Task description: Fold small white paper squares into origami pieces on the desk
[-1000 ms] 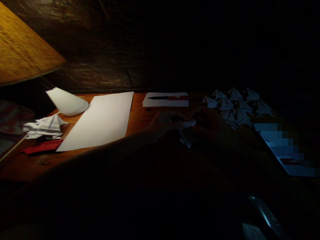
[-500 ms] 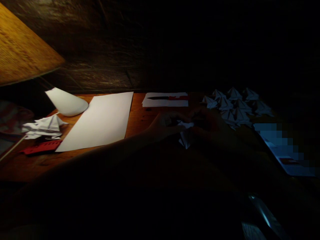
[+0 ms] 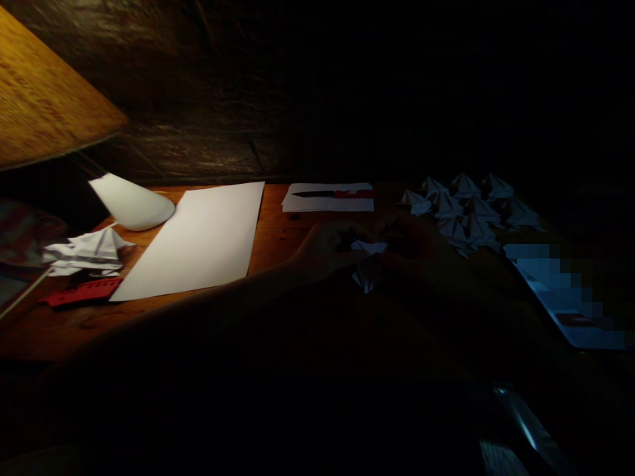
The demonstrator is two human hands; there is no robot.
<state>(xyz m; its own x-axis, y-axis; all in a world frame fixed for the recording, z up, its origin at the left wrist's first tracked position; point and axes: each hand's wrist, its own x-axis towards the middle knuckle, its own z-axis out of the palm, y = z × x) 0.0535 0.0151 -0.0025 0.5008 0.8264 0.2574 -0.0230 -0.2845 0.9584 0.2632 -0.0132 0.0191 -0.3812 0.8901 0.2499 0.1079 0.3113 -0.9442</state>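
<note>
In deep shadow at the middle of the table, my left hand (image 3: 325, 246) pinches a small piece of folded white paper (image 3: 367, 274) from the left. My right hand (image 3: 409, 241) grips the same paper from the right, its fingers hard to make out in the dark. The paper has pointed folds, its lower tip spreading downward below my fingers. Several finished-looking folded paper figures (image 3: 466, 208) stand grouped just beyond my right hand. Behind my left hand, a knife with a red handle (image 3: 353, 194) lies on a stack of small white papers (image 3: 317, 205).
A large white sheet (image 3: 198, 241) lies on the wooden table (image 3: 270, 244), beside the white lamp base (image 3: 131, 201) under a yellow shade (image 3: 44, 99). Left are more folded paper (image 3: 89, 251) and a red object (image 3: 84, 292). A lit screen (image 3: 560, 297) is at right.
The folded paper has shifted slightly between my fingers, its upper part showing a little wider and its lower tip a bit further left. Both hands keep nearly the same place.
</note>
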